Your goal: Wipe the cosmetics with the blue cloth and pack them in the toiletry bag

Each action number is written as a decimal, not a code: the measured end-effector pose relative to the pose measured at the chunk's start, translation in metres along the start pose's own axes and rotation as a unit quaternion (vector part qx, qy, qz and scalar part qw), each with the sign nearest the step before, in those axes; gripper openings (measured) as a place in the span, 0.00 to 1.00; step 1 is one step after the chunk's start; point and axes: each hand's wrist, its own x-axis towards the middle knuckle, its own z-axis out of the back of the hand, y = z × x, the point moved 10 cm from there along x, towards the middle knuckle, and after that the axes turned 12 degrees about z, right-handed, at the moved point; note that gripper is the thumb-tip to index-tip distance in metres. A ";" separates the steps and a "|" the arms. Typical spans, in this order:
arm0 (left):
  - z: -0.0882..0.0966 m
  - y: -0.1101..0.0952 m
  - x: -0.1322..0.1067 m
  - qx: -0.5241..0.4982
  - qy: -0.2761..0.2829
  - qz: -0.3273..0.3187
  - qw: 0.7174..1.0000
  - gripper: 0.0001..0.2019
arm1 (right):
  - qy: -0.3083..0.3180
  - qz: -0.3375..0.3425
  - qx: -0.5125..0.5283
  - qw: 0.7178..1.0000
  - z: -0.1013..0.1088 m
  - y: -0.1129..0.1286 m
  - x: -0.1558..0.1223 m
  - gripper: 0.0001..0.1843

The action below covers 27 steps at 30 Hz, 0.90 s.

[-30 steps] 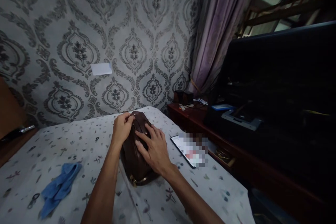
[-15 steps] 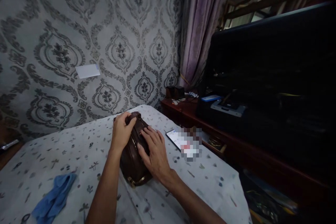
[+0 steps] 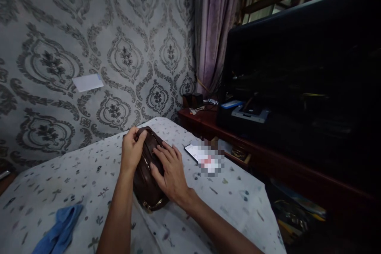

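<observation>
A dark brown leather bag (image 3: 148,184) with gold zips lies on the patterned white cloth. My left hand (image 3: 132,147) grips its far end, the thumb over the top edge and the fingers around the far side, partly hidden. Resting on the bag's right side is my right hand (image 3: 171,168), its fingers stretched out and apart. To the right of the bag lies a phone (image 3: 192,153) with a lit screen, partly blurred out. A crumpled blue cloth (image 3: 61,228) is at the lower left.
A patterned wall (image 3: 125,55) with a white paper (image 3: 87,82) stands beyond the bed-like surface. On the right, a dark red cabinet (image 3: 195,117) carries a large black screen (image 3: 297,59), small black boxes and cables. Below it is an open drawer (image 3: 245,158).
The whole view has shifted, so things appear slightly further left. Both hands keep nearly the same places on the bag, the left still at its far end.
</observation>
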 end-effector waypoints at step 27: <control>-0.001 0.010 0.003 -0.191 0.056 0.055 0.978 0.13 | 0.012 0.026 -0.004 1.000 -0.001 0.000 -0.003 0.22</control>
